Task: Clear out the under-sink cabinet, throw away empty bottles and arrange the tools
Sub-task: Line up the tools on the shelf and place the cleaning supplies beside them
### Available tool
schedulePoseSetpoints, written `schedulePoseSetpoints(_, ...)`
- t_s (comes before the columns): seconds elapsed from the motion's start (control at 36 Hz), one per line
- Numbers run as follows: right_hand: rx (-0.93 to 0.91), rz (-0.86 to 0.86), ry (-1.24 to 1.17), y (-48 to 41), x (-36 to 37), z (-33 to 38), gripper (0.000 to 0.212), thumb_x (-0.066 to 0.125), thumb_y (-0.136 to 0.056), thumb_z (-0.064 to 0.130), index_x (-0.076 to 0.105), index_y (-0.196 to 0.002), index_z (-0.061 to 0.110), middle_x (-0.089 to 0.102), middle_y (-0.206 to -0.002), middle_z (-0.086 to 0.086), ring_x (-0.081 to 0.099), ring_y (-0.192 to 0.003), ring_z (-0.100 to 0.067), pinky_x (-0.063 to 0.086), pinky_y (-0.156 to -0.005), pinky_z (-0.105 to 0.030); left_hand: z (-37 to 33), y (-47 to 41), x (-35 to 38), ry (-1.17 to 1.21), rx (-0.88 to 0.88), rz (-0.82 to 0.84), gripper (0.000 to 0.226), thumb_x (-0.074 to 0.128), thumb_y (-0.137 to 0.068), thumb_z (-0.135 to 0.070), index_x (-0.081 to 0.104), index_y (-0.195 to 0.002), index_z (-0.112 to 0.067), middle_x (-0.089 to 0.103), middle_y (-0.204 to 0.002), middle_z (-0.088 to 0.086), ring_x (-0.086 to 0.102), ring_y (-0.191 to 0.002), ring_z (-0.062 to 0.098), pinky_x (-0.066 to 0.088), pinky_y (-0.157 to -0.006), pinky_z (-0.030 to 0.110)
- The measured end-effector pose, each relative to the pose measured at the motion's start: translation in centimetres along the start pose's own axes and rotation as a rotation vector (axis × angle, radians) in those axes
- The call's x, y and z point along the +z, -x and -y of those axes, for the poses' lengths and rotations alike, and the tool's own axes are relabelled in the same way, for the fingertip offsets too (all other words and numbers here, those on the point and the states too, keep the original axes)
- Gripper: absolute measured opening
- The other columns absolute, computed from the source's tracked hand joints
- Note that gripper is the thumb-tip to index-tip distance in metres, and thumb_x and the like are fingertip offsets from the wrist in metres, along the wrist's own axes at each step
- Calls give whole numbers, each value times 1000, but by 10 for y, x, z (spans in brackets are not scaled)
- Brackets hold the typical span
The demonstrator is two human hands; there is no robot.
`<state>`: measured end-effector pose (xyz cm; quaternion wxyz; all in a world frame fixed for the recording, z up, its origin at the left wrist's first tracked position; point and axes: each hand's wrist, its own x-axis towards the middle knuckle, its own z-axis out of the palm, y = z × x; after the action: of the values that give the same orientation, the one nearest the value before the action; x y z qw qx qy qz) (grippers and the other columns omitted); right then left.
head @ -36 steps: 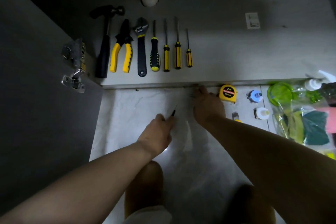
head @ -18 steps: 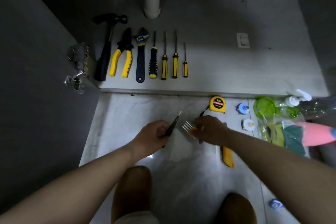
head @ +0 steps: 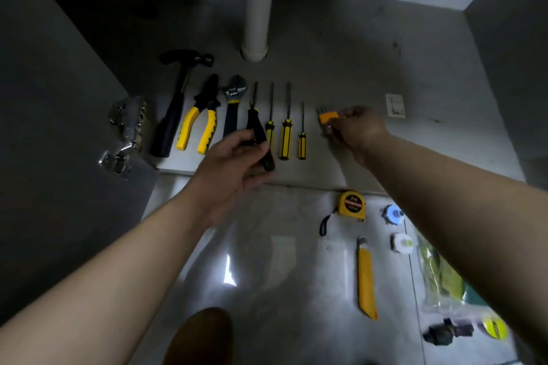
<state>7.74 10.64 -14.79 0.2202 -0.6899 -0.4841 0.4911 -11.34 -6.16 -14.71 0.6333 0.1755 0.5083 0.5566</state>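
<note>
Left hand [head: 234,157]: fingers curled round a slim black tool [head: 267,160], held over the screwdriver handles.
Right hand [head: 358,127]: pinches an orange hex key set [head: 327,117] low over the cabinet floor [head: 385,157], right of the smallest screwdriver [head: 302,145].
Tool row: hammer [head: 175,115], pliers [head: 201,121], wrench [head: 232,104] and screwdrivers side by side on the cabinet floor.
Tiled floor: tape measure [head: 352,206], utility knife [head: 366,278].

Hammer [head: 169,127], pliers [head: 204,104], wrench [head: 231,115], screwdrivers [head: 286,133] lie side by side on the cabinet floor [head: 385,157]
</note>
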Motion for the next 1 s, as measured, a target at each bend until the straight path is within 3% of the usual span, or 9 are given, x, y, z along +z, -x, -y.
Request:
schedulePoseSetpoints(0.08,11,26,5,-18,13,8,20,75,-84,8,68,-103,10,70,-115,-17,68,-103,-27,56,-97,-43,-9,-10,-1,-55,21,-94,16,70,-94,-15,74,-110,-17,75,-105,6,73,-103,23,60,-83,36)
schedulePoseSetpoints(0.19,17,7,-182,-16,23,17,15,73,-85,8,71,-99,12,73,-107,-20,67,-90,-20,55,-91,-36,-18,-16,7,-84,47,-131,18,67,-97,-14,72,-114,-15,75,-101,1,73,-99,19,61,-84,34)
schedulePoseSetpoints(0.28,20,11,-379,-6,21,16,43,66,-91,3,54,-131,10,68,-98,-13,66,-82,-17,57,-78,-28,-19,-16,16,-81,35,-127,27,65,-98,-13,66,-125,-8,73,-116,10,73,-107,25,61,-88,36)
schedulePoseSetpoints(0.33,-14,-21,-322,7,16,13,46,64,-90,2,52,-134,7,66,-104,-13,67,-88,-21,57,-82,-34,-18,-16,21,-88,43,-126,30,65,-98,-13,65,-127,-6,73,-116,11,73,-106,25,61,-88,35)
schedulePoseSetpoints(0.42,-131,-43,-72,36,7,6,16,57,-93,5,67,-102,12,66,-98,-8,64,-93,-23,53,-82,-40,-17,-16,26,-136,74,-116,24,67,-97,-15,69,-120,-7,77,-100,4,75,-95,18,62,-84,33)
schedulePoseSetpoints(0.58,-309,370,181,100,6,-7,9,63,-92,10,68,-99,12,70,-95,-18,60,-74,-18,48,-68,-33,-9,-18,33,-286,144,-121,4,74,-92,-18,75,-95,-21,77,-79,-6,74,-77,6,61,-72,26)
schedulePoseSetpoints(0.78,-355,158,202,107,17,-22,12,73,-87,19,67,-88,9,62,-68,5,55,-63,-7,46,-65,-26,-3,-15,44,-432,200,-170,17,76,-90,-21,76,-107,-17,77,-89,-2,75,-86,14,62,-74,28)
schedulePoseSetpoints(0.89,-295,4,268,89,11,-33,13,73,-86,27,68,-91,16,69,-77,4,64,-76,-12,48,-71,-25,0,-13,41,-698,323,-192,17,67,-94,-17,78,-105,-25,76,-97,-9,70,-94,5,59,-88,30)
schedulePoseSetpoints(1.0,-212,-99,337,66,4,-44,11,70,-88,24,66,-95,17,71,-93,-3,66,-92,-21,47,-70,-22,11,-8,39,-829,363,-135,17,64,-95,-15,75,-100,-26,72,-95,-14,64,-89,-3,54,-80,22)
